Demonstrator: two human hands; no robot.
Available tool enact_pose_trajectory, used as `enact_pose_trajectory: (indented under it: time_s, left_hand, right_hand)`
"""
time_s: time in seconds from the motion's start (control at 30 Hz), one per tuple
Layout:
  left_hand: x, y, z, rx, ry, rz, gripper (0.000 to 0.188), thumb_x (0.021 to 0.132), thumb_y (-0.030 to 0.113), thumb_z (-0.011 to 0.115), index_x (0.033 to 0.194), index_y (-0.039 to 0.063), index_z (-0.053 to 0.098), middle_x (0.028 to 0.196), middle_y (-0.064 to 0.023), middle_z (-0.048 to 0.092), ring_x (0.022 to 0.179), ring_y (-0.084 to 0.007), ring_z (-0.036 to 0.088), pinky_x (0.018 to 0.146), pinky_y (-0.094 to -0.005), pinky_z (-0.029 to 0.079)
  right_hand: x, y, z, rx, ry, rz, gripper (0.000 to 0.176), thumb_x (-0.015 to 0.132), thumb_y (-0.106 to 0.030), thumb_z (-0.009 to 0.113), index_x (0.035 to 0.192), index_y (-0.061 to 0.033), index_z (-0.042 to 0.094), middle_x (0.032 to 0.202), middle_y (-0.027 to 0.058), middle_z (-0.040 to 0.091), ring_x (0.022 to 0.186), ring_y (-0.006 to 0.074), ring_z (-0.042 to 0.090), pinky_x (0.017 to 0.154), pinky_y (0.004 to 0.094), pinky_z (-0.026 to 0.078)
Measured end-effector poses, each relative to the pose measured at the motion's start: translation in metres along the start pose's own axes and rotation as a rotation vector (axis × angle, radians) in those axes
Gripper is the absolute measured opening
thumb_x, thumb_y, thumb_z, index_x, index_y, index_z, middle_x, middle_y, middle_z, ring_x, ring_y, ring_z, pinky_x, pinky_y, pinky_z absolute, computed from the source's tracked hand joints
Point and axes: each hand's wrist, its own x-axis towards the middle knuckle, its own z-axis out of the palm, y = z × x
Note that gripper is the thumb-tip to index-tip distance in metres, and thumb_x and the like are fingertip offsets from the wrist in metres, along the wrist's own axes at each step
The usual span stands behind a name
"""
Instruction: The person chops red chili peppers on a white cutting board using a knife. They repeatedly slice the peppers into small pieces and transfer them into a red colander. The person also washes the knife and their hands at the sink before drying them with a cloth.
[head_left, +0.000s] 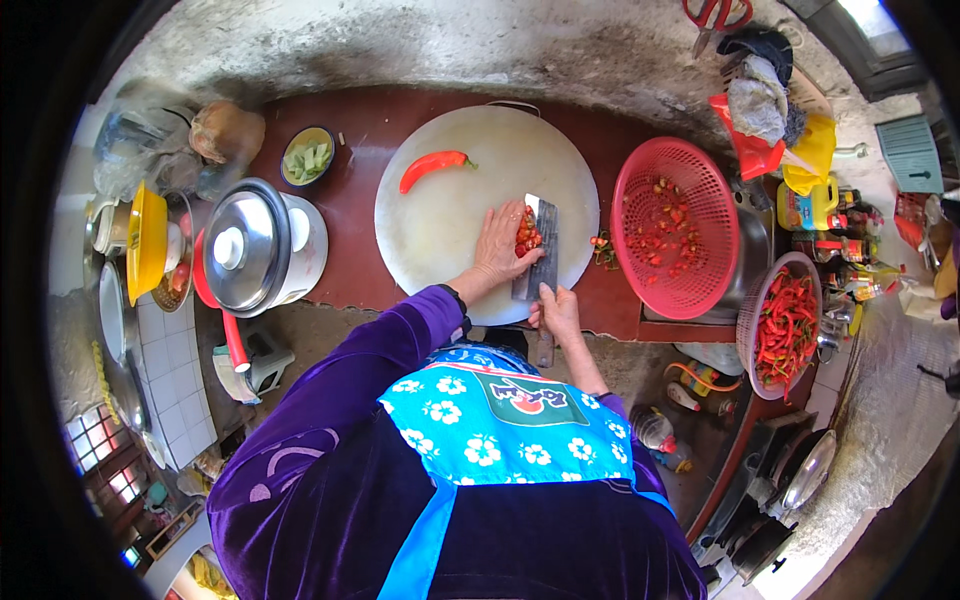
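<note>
My right hand (557, 311) grips the handle of a cleaver (549, 240), whose dark blade lies over the right part of a round cutting board (442, 247). Against the blade's left side sits a small heap of chopped red chili pepper (527, 231). My left hand (501, 246) is at the heap's left side, fingers together and thumb reaching to the blade; whether it grips any pieces cannot be told. One whole red chili pepper (433, 166) with a green stem lies on the board's upper left. Pepper stem scraps (604, 250) lie beside the board, by the basket.
Right of the board, a pink plastic colander (624, 225) holds cut red pepper pieces, with a basket of whole red chilies (787, 326) beyond it. At left stand a lidded pot (247, 247) and a small bowl of cut green vegetable (307, 157). A wall runs behind the counter.
</note>
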Motion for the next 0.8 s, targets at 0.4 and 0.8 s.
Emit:
enact_pose_trajectory:
  time_s: [0.4,0.8]
  left_hand:
    - [0.012,0.016,-0.004,-0.336,0.249,-0.056,0.087,0.067,0.015,0.08,0.14,0.001,0.035,0.131,-0.0224,0.048,0.122,-0.0382,0.048,0.104,-0.0409,0.041]
    - [0.111,0.194,0.047,-0.553,0.191,0.091,0.082,0.075,0.02,0.078,0.142,-0.001,0.035,0.14,-0.0239,0.042,0.131,-0.0372,0.04,0.11,-0.0395,0.033]
  right_hand:
    - [-0.007,-0.012,0.056,0.103,-0.001,-0.131,0.024,0.099,-0.027,0.053,0.091,-0.0041,0.053,0.062,0.0055,0.059,0.044,0.0115,0.056,0.038,0.0256,0.044]
    - [-0.103,-0.119,-0.07,-0.112,0.348,-0.499,0.007,0.091,-0.004,0.055,0.094,-0.0043,0.049,0.07,0.0033,0.058,0.053,0.0075,0.054,0.045,0.0246,0.047]
